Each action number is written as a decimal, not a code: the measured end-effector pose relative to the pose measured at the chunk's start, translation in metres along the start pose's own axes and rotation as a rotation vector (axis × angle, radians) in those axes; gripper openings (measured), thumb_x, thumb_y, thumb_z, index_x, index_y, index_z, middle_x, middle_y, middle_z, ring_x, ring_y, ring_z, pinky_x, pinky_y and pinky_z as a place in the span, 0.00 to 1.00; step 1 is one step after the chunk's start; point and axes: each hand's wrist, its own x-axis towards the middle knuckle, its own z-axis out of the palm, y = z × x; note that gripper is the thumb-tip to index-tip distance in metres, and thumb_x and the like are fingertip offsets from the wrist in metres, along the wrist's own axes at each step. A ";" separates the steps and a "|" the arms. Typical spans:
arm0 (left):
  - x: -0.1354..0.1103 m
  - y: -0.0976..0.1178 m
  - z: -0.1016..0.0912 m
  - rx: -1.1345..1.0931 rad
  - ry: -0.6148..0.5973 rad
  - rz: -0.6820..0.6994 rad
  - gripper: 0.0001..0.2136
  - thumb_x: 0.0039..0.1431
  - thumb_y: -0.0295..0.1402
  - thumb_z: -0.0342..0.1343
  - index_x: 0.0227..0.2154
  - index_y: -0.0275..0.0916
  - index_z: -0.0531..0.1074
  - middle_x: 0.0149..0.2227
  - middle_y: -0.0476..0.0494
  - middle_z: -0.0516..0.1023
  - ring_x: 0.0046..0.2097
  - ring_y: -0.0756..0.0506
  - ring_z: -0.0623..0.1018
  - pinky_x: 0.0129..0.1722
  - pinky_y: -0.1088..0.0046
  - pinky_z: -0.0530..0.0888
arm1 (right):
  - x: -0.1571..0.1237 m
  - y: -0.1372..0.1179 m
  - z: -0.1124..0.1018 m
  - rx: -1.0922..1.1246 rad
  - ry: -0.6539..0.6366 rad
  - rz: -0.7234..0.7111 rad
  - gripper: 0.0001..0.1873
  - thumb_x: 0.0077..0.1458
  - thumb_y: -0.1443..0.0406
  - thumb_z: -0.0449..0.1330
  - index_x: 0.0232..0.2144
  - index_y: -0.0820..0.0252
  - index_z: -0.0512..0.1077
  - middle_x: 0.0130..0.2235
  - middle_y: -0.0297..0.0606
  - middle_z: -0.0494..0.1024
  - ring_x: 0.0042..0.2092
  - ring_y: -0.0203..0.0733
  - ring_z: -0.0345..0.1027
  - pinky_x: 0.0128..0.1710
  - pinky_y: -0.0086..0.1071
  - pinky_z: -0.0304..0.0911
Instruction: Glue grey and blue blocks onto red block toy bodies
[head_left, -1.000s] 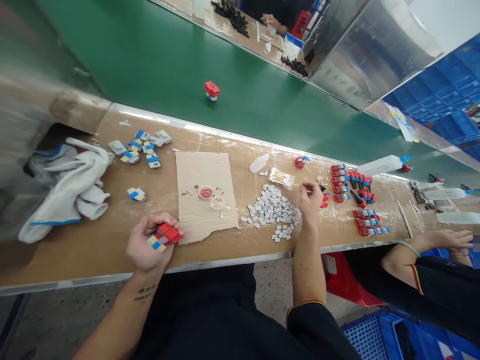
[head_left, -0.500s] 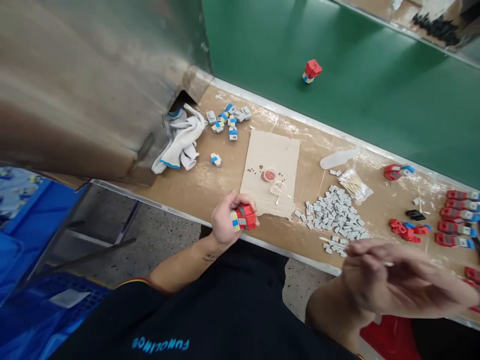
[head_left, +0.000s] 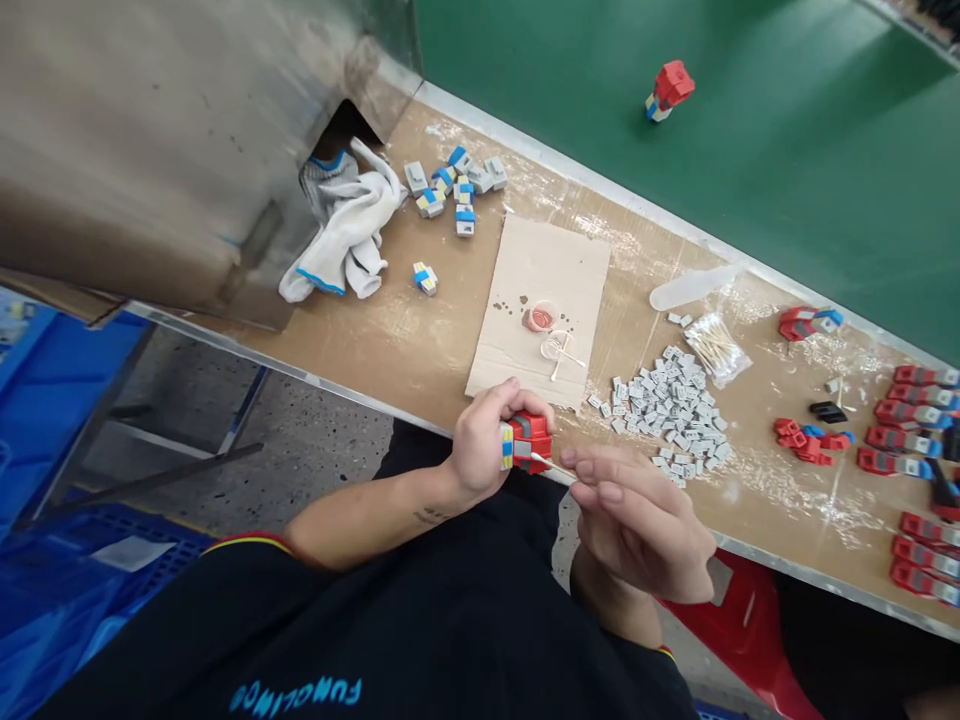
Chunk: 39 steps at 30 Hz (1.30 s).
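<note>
My left hand (head_left: 484,440) is closed around a red toy block (head_left: 525,441) with yellow, blue and grey parts, held at the near edge of the brown workbench (head_left: 420,340). My right hand (head_left: 637,520) pinches a thin cotton swab (head_left: 551,464) whose tip touches the red block. Just beyond lies a cardboard sheet (head_left: 540,300) carrying a small dish of red liquid (head_left: 540,316) and a clear dish (head_left: 555,348). A heap of small grey pieces (head_left: 667,410) lies to the right.
White gloves (head_left: 337,230) and several grey-blue-yellow blocks (head_left: 454,185) lie at the bench's left, by a metal housing (head_left: 150,130). A bag of swabs (head_left: 716,345), a squeeze bottle (head_left: 690,288) and rows of red parts (head_left: 911,420) lie right. One red toy (head_left: 667,88) stands on the green conveyor (head_left: 750,150). Blue crates (head_left: 52,400) sit below left.
My right hand came in from the right and brought the swab tip to the red block. The view shifted left and down; my left hand kept its grip.
</note>
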 end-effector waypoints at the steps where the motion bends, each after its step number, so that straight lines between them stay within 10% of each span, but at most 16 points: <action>1: 0.000 0.000 0.000 -0.003 -0.001 0.014 0.24 0.61 0.47 0.51 0.15 0.35 0.73 0.19 0.43 0.73 0.19 0.50 0.70 0.19 0.74 0.66 | -0.005 -0.001 0.000 -0.023 0.002 -0.014 0.21 0.58 0.82 0.66 0.50 0.62 0.77 0.41 0.39 0.86 0.42 0.44 0.85 0.37 0.42 0.86; 12: 0.002 0.010 0.003 -0.167 0.032 -0.078 0.26 0.67 0.43 0.43 0.17 0.35 0.72 0.18 0.44 0.72 0.16 0.49 0.72 0.18 0.75 0.69 | -0.029 -0.007 0.007 -0.015 -0.048 -0.128 0.17 0.54 0.84 0.68 0.34 0.60 0.72 0.49 0.35 0.87 0.50 0.43 0.85 0.41 0.40 0.87; 28: 0.001 0.018 0.007 -0.295 0.023 -0.186 0.28 0.69 0.39 0.38 0.17 0.35 0.72 0.17 0.43 0.69 0.17 0.47 0.74 0.18 0.75 0.68 | -0.032 -0.002 0.009 -0.045 -0.111 -0.069 0.11 0.64 0.75 0.64 0.46 0.58 0.79 0.45 0.40 0.86 0.46 0.47 0.85 0.37 0.43 0.85; 39: -0.003 0.011 0.003 -0.012 0.037 0.126 0.26 0.64 0.50 0.48 0.17 0.39 0.72 0.19 0.44 0.69 0.20 0.47 0.71 0.21 0.70 0.67 | -0.028 -0.006 0.013 0.011 -0.067 -0.060 0.07 0.62 0.78 0.63 0.36 0.65 0.77 0.43 0.39 0.83 0.46 0.45 0.84 0.36 0.39 0.84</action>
